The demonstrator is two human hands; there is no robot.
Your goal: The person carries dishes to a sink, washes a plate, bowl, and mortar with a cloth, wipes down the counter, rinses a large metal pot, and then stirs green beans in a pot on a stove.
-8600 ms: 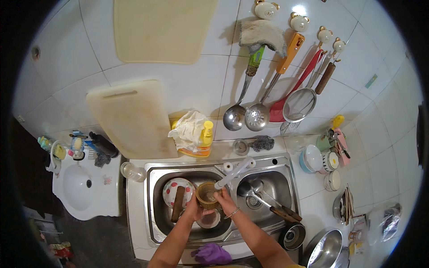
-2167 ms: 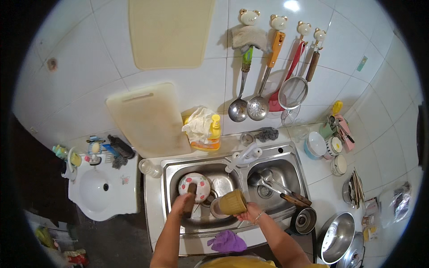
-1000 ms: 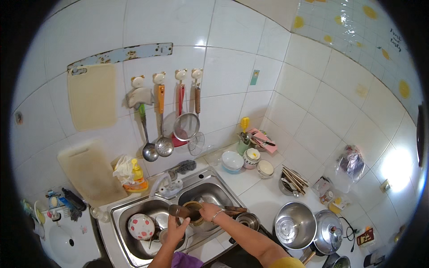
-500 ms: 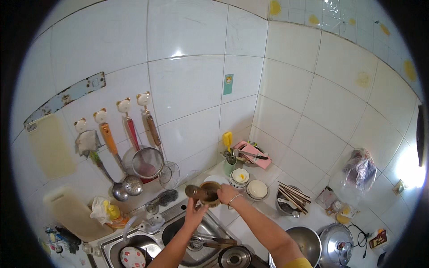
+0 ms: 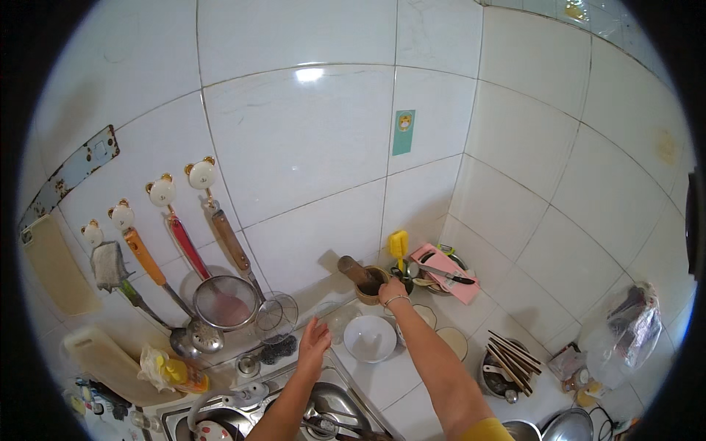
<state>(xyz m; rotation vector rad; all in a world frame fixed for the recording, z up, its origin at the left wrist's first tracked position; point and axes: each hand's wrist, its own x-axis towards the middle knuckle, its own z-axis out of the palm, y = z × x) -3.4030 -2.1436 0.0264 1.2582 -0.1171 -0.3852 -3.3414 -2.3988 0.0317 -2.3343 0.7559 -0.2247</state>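
A brown mortar (image 5: 363, 297) stands near the back wall, its thick wooden pestle (image 5: 354, 268) leaning out to the left. My right hand (image 5: 392, 289) reaches far out and grips the mortar's right rim; its fingertips are partly hidden. My left hand (image 5: 315, 340) is empty with its fingers apart, above the back edge of the sink near a dark scouring pad (image 5: 278, 350). Between my two arms sits a white bowl (image 5: 369, 340). Just behind my right hand are a yellow sponge brush (image 5: 398, 244) and a pink board (image 5: 454, 272) with a knife (image 5: 447, 274) on it.
The steel sink (image 5: 334, 400) lies below, with a curved faucet (image 5: 220, 398) and a yellow bottle (image 5: 180, 373) at left. Ladles and a strainer (image 5: 226, 302) hang on the tiled wall. To the right are a container of chopsticks (image 5: 512, 361) and a metal lid (image 5: 570, 425).
The mortar with its pestle has moved from above the sink to the back of the counter. My left hand has let go of it. The view has shifted too.
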